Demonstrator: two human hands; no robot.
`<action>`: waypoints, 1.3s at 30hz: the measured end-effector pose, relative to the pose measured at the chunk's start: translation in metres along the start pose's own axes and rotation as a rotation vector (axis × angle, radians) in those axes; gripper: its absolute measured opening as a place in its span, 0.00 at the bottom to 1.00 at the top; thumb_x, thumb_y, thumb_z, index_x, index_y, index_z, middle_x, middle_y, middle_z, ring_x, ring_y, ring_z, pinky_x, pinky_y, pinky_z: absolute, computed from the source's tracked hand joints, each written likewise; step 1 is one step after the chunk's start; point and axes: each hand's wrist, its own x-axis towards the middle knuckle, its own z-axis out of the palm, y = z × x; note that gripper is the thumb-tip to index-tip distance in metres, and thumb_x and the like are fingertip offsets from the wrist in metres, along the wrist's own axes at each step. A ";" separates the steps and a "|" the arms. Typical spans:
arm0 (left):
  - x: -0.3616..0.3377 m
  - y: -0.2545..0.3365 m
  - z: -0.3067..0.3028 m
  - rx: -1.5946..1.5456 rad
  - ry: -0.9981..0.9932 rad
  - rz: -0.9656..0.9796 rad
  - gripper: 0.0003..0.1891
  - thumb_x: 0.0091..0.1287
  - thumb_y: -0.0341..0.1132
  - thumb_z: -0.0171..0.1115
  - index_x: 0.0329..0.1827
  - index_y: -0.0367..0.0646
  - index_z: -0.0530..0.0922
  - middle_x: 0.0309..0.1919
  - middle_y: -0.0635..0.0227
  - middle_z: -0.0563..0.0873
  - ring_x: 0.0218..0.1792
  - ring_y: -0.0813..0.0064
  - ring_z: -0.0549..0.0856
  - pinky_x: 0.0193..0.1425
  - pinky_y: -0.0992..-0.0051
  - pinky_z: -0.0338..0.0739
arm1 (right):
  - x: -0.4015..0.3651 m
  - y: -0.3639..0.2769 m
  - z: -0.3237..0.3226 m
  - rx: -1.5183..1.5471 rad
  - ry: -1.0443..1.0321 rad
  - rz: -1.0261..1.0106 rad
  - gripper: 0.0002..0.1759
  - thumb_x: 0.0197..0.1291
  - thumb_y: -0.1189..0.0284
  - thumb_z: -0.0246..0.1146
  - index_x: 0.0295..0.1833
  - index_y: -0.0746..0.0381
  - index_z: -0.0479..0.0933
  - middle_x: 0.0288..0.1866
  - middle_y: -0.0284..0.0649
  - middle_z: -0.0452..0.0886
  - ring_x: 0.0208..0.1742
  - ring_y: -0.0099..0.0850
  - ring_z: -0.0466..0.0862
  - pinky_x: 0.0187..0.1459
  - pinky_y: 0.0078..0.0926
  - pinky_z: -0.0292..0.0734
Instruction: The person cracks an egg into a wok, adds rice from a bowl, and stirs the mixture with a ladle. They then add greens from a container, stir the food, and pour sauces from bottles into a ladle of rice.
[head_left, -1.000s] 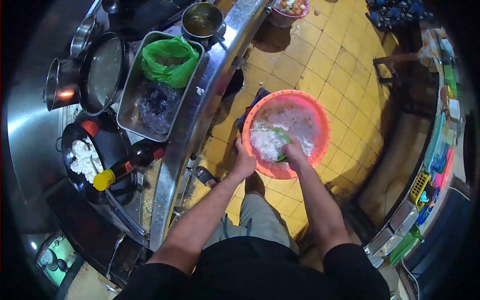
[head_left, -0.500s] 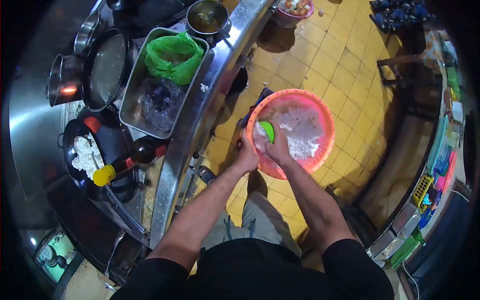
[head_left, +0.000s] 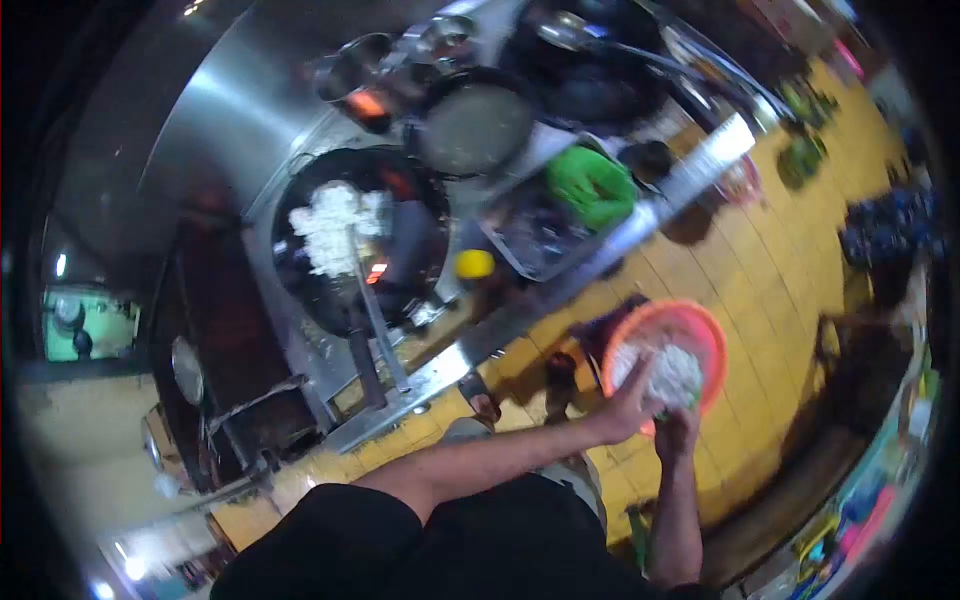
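Observation:
A round orange-pink basin (head_left: 721, 350) with white rice in it stands low in front of me. My right hand (head_left: 678, 430) is closed on a small green bowl (head_left: 694, 398) over the near side of the basin. White rice (head_left: 673, 376) is heaped at the bowl; blur hides where the heap ends and the basin's rice begins. My left hand (head_left: 626, 406) is beside the heap with its fingers stretched out, near or against the rice. To the left, a black wok (head_left: 300, 290) holds more white rice (head_left: 335, 225) and a long-handled metal spatula (head_left: 374, 315).
On the steel counter (head_left: 440, 372) stand a metal tray (head_left: 530, 268) with a green plastic bag (head_left: 590, 188), a yellow-capped bottle (head_left: 474, 264) and a pan of liquid (head_left: 470, 125). Another dark wok (head_left: 585, 85) sits behind. Yellow tiles (head_left: 780, 290) cover the floor.
My view has swung left toward the stove. The green bowl has come toward the basin's near side, with rice heaped at it. My left hand has left the rim and moved over the basin.

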 end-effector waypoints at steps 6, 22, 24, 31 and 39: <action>-0.116 0.116 -0.165 -0.638 0.196 0.033 0.36 0.75 0.32 0.48 0.78 0.36 0.37 0.75 0.55 0.55 0.70 0.69 0.64 0.73 0.70 0.59 | -0.056 -0.026 0.237 -0.410 -0.313 -0.189 0.44 0.46 0.79 0.61 0.73 0.61 0.56 0.67 0.46 0.67 0.67 0.41 0.69 0.68 0.40 0.65; -0.434 -0.102 -0.280 -0.511 0.857 -0.296 0.27 0.76 0.51 0.44 0.68 0.40 0.69 0.61 0.61 0.77 0.62 0.73 0.74 0.66 0.71 0.66 | -0.086 0.088 0.394 -1.264 -0.645 -1.218 0.50 0.38 0.64 0.78 0.67 0.65 0.61 0.58 0.52 0.69 0.59 0.50 0.71 0.61 0.48 0.64; -0.471 -0.133 -0.249 -0.432 0.669 -0.518 0.25 0.75 0.51 0.46 0.60 0.38 0.76 0.52 0.61 0.82 0.55 0.72 0.79 0.62 0.70 0.69 | -0.093 0.067 0.334 -1.502 -0.523 -1.142 0.51 0.38 0.64 0.78 0.68 0.66 0.60 0.59 0.52 0.69 0.60 0.50 0.71 0.62 0.48 0.64; -0.461 -0.178 -0.249 -0.036 0.259 -0.794 0.26 0.77 0.52 0.41 0.51 0.39 0.82 0.33 0.67 0.87 0.36 0.66 0.84 0.51 0.67 0.76 | -0.008 0.016 0.147 -1.972 0.039 -0.375 0.44 0.43 0.56 0.77 0.60 0.73 0.71 0.46 0.55 0.82 0.50 0.45 0.83 0.50 0.39 0.78; -0.349 -0.061 -0.328 -0.389 0.715 -0.402 0.31 0.77 0.55 0.38 0.67 0.37 0.70 0.51 0.62 0.83 0.53 0.78 0.78 0.59 0.75 0.71 | 0.007 0.202 0.350 -1.071 -0.786 0.224 0.31 0.67 0.60 0.59 0.68 0.65 0.60 0.39 0.38 0.82 0.34 0.29 0.82 0.37 0.26 0.78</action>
